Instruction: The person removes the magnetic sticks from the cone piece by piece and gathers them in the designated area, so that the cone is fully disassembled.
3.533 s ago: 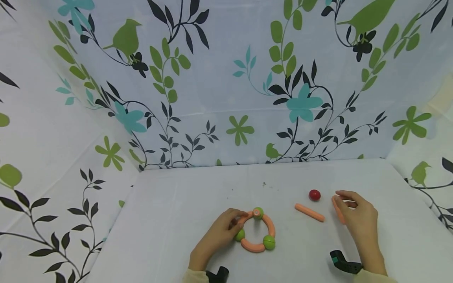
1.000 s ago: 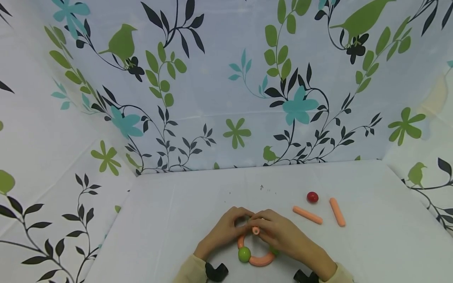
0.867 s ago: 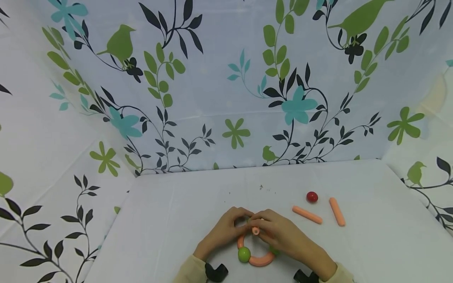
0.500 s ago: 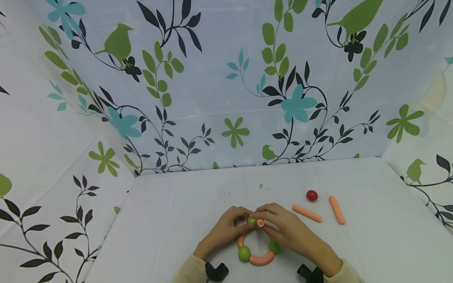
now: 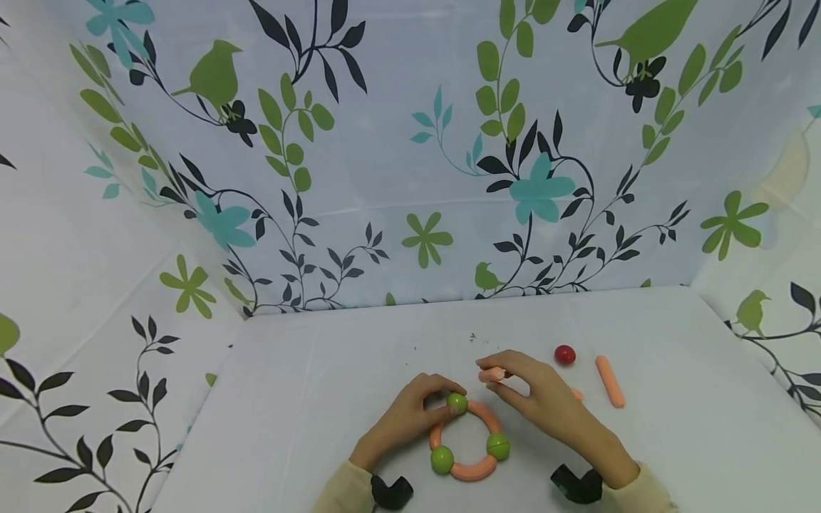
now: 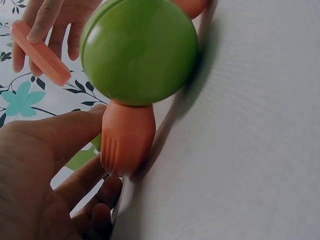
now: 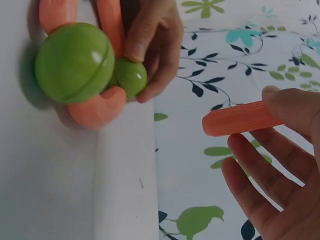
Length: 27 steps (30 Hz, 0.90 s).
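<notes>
On the white table lies a toy ring (image 5: 473,471) of curved orange pieces joined by three green balls. My left hand (image 5: 410,413) pinches the green ball (image 5: 457,402) at the ring's far side between thumb and fingers. In the left wrist view another green ball (image 6: 140,52) of the ring looms close, with an orange piece (image 6: 129,137) below it. My right hand (image 5: 545,395) pinches a short ridged orange stick (image 7: 240,118) between thumb and fingers, apart from the ring and off to its right. The right wrist view shows the stick's near end; my thumb covers the rest.
A red ball (image 5: 565,355) sits behind my right hand. Right of it lies a loose orange stick (image 5: 609,381). Another orange stick (image 5: 577,394) is mostly hidden by my right hand. Patterned cloth (image 5: 359,178) stands along the table's back and sides.
My right hand has drawn the orange stick away from the far green ball, up and to the right. Earlier it reached toward the sticks on the right. My left hand has stayed at the ring.
</notes>
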Tool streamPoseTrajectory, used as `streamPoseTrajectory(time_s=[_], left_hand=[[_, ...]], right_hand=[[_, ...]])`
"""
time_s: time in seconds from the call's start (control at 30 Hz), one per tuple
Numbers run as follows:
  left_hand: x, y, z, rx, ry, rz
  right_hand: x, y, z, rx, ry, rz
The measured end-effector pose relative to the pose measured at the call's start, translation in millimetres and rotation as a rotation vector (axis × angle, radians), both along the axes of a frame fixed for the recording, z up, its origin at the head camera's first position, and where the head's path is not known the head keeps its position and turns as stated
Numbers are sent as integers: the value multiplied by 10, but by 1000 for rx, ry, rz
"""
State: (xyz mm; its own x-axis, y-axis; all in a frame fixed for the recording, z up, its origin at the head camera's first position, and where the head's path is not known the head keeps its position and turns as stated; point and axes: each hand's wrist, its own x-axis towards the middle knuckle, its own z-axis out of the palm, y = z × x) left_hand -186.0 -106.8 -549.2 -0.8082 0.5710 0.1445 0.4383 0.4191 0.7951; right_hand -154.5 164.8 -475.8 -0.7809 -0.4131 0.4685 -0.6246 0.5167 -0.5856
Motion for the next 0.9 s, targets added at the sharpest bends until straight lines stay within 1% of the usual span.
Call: streamPoseTrajectory(time_s=[0.17,0.27,0.37,0.57,0.63,0.77,0.9], left_hand=[[8,4,-2,-6,-8,9],[14,-2,4,-6,-23,23],[18,-9,15,1,-30,29],[19,-20,29,1,-26,31],[19,-20,28,-2,-28,33],[20,-16,32,-6,-36,36],[25,-17,45,-13,-34,39]], right_hand=[[-77,194,17,-139,-181,-62],[-140,334,39,-234,-251,-71],[-193,485,73,-289,-284,-87],[-249,776,152,-329,-370,-192],[-256,858,168,-343,-382,-220],[-270,991,175,-415,-390,-220],[-295,1091,132,-465,-389,-231]])
